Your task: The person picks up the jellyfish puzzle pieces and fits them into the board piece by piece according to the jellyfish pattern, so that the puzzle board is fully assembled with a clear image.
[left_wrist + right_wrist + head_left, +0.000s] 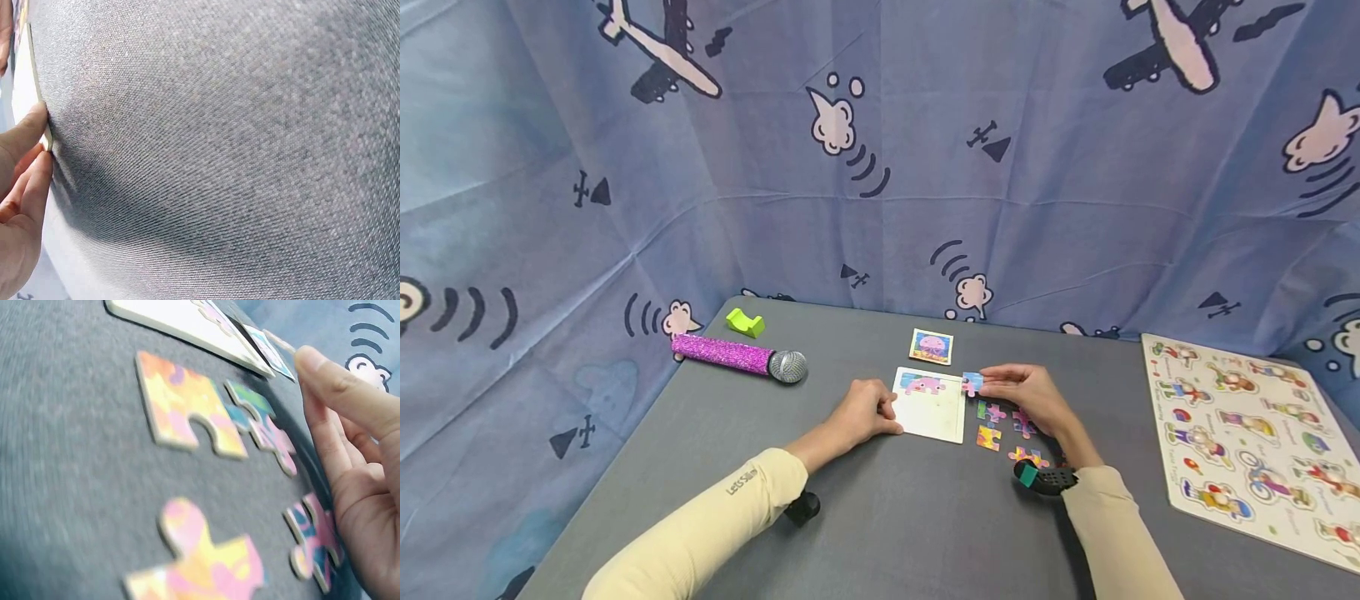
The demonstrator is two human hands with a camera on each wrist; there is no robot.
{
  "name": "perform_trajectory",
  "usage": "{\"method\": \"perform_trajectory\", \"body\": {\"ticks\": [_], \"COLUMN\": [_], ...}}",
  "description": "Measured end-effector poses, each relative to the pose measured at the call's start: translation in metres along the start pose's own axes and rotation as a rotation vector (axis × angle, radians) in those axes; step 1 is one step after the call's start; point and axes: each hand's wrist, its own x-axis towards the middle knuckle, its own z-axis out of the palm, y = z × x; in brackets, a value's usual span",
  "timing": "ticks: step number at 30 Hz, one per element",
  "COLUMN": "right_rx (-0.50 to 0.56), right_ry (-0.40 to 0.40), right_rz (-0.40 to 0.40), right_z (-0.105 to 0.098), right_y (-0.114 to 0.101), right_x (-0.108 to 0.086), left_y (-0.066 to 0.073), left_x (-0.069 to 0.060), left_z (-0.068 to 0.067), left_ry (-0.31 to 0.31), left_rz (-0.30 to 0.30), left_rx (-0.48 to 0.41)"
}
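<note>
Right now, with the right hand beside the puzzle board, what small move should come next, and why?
Probably ease the held piece left toward the upper right corner of the board: the right hand holds it beside that corner, its blue and pink resemble the pieces along the board's top, and the left hand grips the lower left corner.

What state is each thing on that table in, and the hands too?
Puzzle tray: partly filled, pieces along its far side
Held piece: pinched, not yet placed
Loose pieces: lying separate from the tray
Left hand: pinching the tray's edge
Right hand: pinching the held piece
Small picture: picture side up
Microphone: lying down; on or off, can't tell
Green holder: apart from the microphone
Large board: flat, picture side up
</note>
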Motion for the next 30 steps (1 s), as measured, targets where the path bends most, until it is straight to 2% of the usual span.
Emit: {"method": "perform_trajectory", "body": {"ticks": [9, 20, 30], "right_rx": [0.108, 0.006, -0.171], "right_ry": [-0.072, -0.077, -0.112], "right_rz": [-0.013, -0.045, -0.026], "right_z": [0.017, 0.027, 0.028], "right_y": [-0.006, -0.006, -0.013], "right_x": [0.006, 0.011, 0.015], "left_y": [0.0, -0.002, -0.001], "left_x": [-0.001, 0.0, 0.0], "left_z": [0.0, 0.001, 0.0], "left_ry": [-0.01, -0.006, -0.011], "left_rz": [-0.02, -0.024, -0.027], "left_rx": [-0.005, 0.001, 0.002]}}
